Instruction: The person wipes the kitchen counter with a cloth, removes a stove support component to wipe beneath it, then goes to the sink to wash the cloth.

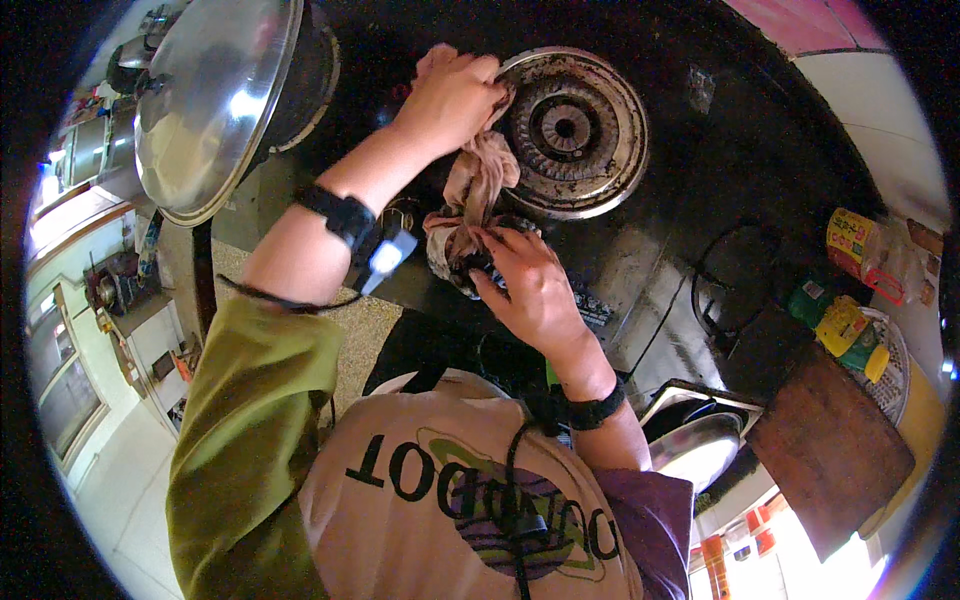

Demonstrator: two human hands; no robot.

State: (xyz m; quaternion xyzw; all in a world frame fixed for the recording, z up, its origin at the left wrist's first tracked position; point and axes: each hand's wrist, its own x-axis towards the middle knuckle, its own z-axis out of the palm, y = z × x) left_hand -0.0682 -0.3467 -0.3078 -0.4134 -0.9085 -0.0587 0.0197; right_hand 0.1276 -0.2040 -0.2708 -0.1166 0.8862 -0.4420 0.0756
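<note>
A gas burner with a round metal drip pan, stained with dark grime, sits in the black cooktop. At its left rim my left hand grips the upper end of a stained, twisted cloth. The cloth hangs across the pan's lower left edge towards me. My right hand has its fingers and thumb on the bunched lower end, beside a dark, dirty part whose shape I cannot make out. Both wrists wear black bands.
At the upper left stands a dark pot with a large domed lid. To the right lie a black cable, a green and yellow bottle and a brown board. A metal bowl is at the lower right.
</note>
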